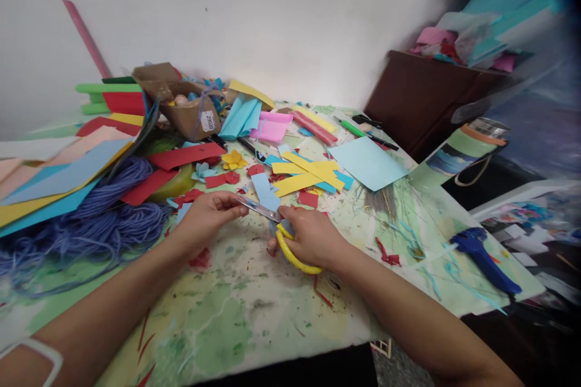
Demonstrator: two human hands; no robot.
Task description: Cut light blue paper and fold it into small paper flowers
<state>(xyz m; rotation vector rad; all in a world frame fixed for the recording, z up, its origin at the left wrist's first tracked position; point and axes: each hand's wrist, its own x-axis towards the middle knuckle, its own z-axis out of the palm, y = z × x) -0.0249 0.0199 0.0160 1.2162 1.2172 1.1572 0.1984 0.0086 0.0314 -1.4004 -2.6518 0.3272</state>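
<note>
Yellow-handled scissors are gripped in my right hand, blades pointing left. Some light blue paper shows behind the handles at that hand's fingers. My left hand is closed in a pinch right at the blade tips; whatever it pinches is too small or hidden to make out. Just beyond the blades lies a light blue paper strip. Several yellow paper strips lie crossed over blue ones behind my right hand. Red paper scraps are scattered close by.
Coloured sheets and blue yarn crowd the left side. A cardboard box with small items stands at the back. Toward the right are a pale blue sheet, a blue glue gun and a bottle near the table's edge.
</note>
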